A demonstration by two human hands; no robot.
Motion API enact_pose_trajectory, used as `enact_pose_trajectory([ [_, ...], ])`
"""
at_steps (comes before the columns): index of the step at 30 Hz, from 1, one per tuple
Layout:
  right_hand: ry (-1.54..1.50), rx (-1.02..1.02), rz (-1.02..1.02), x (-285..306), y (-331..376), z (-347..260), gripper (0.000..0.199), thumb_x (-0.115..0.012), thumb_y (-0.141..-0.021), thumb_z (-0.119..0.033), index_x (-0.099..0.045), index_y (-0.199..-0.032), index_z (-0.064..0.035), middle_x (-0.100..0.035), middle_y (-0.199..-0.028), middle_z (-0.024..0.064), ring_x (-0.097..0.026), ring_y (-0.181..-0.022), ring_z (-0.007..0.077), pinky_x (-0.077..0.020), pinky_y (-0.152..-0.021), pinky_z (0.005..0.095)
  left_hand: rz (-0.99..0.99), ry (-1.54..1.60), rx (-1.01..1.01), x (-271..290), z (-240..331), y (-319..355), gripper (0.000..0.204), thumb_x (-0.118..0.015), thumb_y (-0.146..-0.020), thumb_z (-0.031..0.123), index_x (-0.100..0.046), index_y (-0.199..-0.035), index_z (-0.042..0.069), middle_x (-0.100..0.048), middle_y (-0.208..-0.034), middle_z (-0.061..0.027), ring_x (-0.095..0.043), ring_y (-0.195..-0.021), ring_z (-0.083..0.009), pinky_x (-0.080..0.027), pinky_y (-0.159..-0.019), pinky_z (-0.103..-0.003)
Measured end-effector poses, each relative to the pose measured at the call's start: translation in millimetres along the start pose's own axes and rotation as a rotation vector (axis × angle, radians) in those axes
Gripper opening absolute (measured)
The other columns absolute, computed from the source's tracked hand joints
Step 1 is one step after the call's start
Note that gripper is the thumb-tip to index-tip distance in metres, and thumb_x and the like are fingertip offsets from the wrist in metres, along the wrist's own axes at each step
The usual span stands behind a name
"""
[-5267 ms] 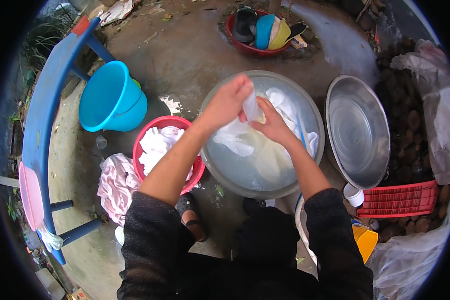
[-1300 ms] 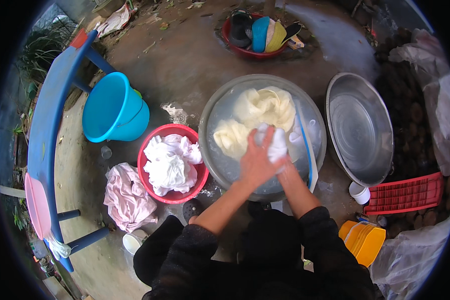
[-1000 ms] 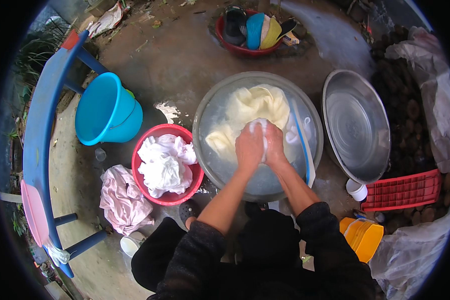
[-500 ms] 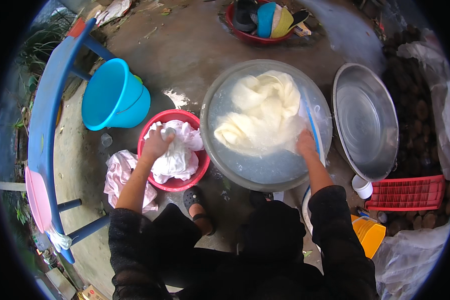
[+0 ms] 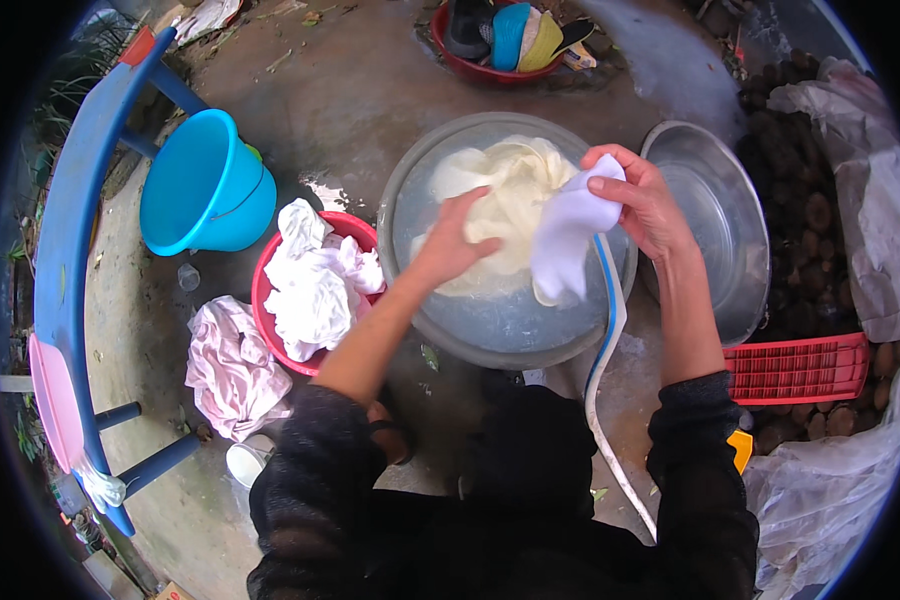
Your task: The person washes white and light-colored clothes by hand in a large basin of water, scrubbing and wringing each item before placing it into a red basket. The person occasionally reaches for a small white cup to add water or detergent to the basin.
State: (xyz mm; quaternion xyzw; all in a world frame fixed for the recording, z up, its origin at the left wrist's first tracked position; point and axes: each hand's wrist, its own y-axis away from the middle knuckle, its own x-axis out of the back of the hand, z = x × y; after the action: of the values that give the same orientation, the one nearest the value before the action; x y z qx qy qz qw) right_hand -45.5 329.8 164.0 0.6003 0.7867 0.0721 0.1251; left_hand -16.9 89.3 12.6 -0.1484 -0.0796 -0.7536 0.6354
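Observation:
Over the large grey basin [image 5: 407, 330] of cloudy water, my right hand [image 5: 648, 205] pinches a small white cloth [image 5: 575, 230] between thumb and fingers. The cloth hangs down above the water. Cream fabric [image 5: 510, 165] lies bunched in the basin, partly under the surface. My left hand [image 5: 457, 240] hovers above the basin's left side, fingers spread, with nothing in it. A white hose with a blue stripe [image 5: 608, 340] runs over the basin's near right rim. To the left, a red basin [image 5: 270, 335] holds wet white clothes [image 5: 315, 290].
Pink fabric [image 5: 232, 365] lies on the ground beside a white cup [image 5: 248, 460]. A blue bucket [image 5: 200, 190] stands near a blue bench [image 5: 75, 240]. An oval metal tub [image 5: 715, 230] and a red plastic rack [image 5: 800, 368] are at right. Footwear fills a red bowl [image 5: 490, 72] beyond.
My left hand has left the clothes in the red basin and moved right over the grey basin. My right hand has risen from the water with the white cloth. The white cup now stands at lower left.

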Motion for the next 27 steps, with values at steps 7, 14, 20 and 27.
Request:
enact_pose_trajectory([
  [7, 0.285, 0.158, 0.285, 84.7, -30.5, 132.6, 0.046, -0.044, -0.070, 0.016, -0.060, -0.108, -0.0039, -0.065, -0.100, 0.0099, -0.064, -0.096, 0.0233, -0.0501, -0.084, 0.0300, 0.024, -0.215, 0.228, -47.8, -35.4, -17.7, 0.040, -0.066, -0.080, 0.010, -0.055, -0.118, 0.008, -0.058, -0.111, -0.0245, -0.059, -0.094, -0.0433, -0.048, -0.084, -0.044],
  [14, 1.310, 0.576, 0.293, 0.7, -25.4, 277.5, 0.048, -0.042, -0.073, 0.009, -0.060, -0.116, -0.0053, -0.060, -0.119, 0.0145, -0.055, -0.114, 0.0363, -0.0404, -0.102, 0.0444, 0.142, -0.828, -0.163, -75.3, -112.2, 26.8, 0.019, -0.057, -0.082, 0.003, -0.056, -0.101, 0.005, -0.058, -0.113, -0.0257, -0.059, -0.099, -0.0425, -0.049, -0.084, -0.047],
  [20, 0.241, -0.065, 0.184, 6.5, -42.1, 259.3, 0.035, -0.052, -0.090, -0.017, -0.060, -0.123, -0.0087, -0.062, -0.120, 0.0064, -0.060, -0.107, 0.0268, -0.0459, -0.093, 0.0395, -0.090, -0.185, 0.188, -43.9, -43.4, -7.6, 0.016, -0.060, -0.081, 0.008, -0.055, -0.095, 0.003, -0.068, -0.094, -0.0142, -0.066, -0.090, -0.0307, -0.050, -0.079, -0.039],
  [27, -0.776, -0.087, 0.158, -13.9, -22.9, 175.4, 0.044, -0.044, -0.097, -0.039, -0.050, -0.133, -0.0131, -0.059, -0.124, 0.0076, -0.059, -0.108, 0.0271, -0.0487, -0.093, 0.0443, -0.002, 0.461, 0.053, -18.6, 96.1, -5.8, 0.037, -0.048, -0.081, -0.009, -0.048, -0.114, 0.006, -0.063, -0.107, -0.0143, -0.062, -0.098, -0.0217, -0.049, -0.084, -0.034],
])
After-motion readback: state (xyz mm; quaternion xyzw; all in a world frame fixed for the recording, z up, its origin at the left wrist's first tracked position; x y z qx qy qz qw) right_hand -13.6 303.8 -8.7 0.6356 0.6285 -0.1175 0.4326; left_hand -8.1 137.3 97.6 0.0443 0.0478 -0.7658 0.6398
